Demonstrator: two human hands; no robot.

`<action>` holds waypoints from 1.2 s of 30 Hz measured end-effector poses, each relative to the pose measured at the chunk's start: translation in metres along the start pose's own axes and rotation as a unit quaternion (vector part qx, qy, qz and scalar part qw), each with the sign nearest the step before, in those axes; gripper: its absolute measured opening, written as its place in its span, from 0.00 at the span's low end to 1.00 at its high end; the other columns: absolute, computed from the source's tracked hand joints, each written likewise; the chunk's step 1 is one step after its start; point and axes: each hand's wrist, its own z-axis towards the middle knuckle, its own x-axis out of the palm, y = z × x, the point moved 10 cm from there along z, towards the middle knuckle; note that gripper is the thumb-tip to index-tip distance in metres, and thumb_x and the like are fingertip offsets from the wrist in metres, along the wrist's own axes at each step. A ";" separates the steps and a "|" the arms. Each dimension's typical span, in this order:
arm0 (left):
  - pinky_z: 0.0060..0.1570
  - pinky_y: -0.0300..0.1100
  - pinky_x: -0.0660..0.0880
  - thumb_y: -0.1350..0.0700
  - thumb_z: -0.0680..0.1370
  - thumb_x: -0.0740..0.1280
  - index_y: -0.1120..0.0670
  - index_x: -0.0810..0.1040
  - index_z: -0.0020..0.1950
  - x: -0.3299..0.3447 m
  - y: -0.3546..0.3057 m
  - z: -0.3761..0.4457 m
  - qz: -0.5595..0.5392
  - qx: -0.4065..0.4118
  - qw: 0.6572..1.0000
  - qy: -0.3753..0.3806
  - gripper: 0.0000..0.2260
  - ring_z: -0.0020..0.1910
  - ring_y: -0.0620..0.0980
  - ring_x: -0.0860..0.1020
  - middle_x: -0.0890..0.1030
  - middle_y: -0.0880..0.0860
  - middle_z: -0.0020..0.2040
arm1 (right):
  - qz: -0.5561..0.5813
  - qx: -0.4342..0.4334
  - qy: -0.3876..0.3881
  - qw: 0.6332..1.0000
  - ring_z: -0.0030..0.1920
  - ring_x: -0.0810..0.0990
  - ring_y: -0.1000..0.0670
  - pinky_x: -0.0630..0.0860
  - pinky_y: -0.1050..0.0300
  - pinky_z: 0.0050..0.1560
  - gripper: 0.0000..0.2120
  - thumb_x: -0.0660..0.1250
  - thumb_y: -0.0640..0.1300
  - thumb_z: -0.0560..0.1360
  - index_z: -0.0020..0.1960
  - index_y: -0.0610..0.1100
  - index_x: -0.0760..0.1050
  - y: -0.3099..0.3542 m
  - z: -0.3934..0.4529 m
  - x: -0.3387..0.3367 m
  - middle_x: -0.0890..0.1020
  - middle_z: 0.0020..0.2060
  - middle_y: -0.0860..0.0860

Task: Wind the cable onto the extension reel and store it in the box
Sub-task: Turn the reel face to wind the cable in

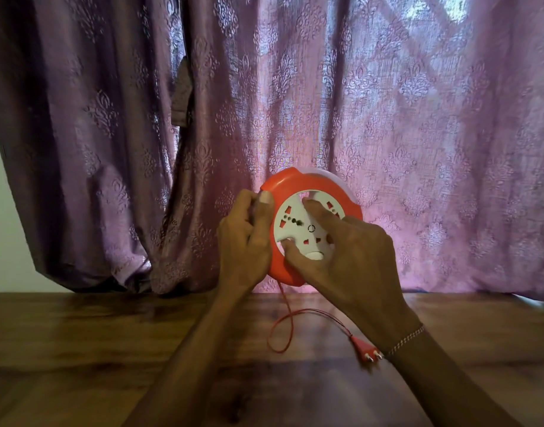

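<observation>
The left hand is wrapped round the left edge of the extension reel, thumb laid across the front of the orange rim and the other fingers curled behind it, holding it up off the table with its face turned toward the person. The right hand lies over the white socket plate in the reel's centre, its fingers spread and bent: one fingertip sits at the upper part of the plate, the thumb digs in at the lower left, and a white knob shows just beside the thumb. A thin bracelet circles that wrist. From the bottom of the reel a thin red cable hangs down, makes a loose loop on the wood, and runs off to the right to a red two-pin plug lying on the table just under the right wrist. The reel is held in front of a mauve patterned curtain, whose hem reaches the back edge of the table; daylight glows through its right half.
</observation>
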 end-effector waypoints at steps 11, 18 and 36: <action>0.39 0.62 0.78 0.39 0.83 0.59 0.53 0.72 0.44 0.000 0.008 0.001 -0.005 -0.015 1.000 0.008 0.19 0.39 0.59 0.82 0.82 0.54 0.38 | 0.000 -0.192 0.038 0.981 0.52 0.71 0.44 0.74 0.47 0.50 0.07 0.68 0.47 0.75 0.51 0.47 0.81 0.019 0.007 -0.005 0.79 0.53 0.46; 0.37 0.62 0.79 0.39 0.82 0.60 0.53 0.73 0.44 0.001 0.004 0.001 -0.016 -0.011 1.000 0.014 0.19 0.39 0.58 0.82 0.82 0.55 0.38 | -0.073 -0.211 0.178 0.958 0.57 0.70 0.39 0.75 0.45 0.55 0.26 0.74 0.35 0.64 0.57 0.58 0.83 0.024 0.000 0.018 0.75 0.67 0.43; 0.36 0.59 0.77 0.39 0.83 0.59 0.49 0.72 0.42 0.001 0.004 0.001 -0.003 -0.013 1.000 0.012 0.17 0.34 0.51 0.79 0.81 0.48 0.36 | -0.080 -0.053 0.031 0.995 0.42 0.80 0.43 0.77 0.53 0.41 0.28 0.65 0.67 0.68 0.67 0.64 0.73 0.004 0.002 0.001 0.84 0.43 0.48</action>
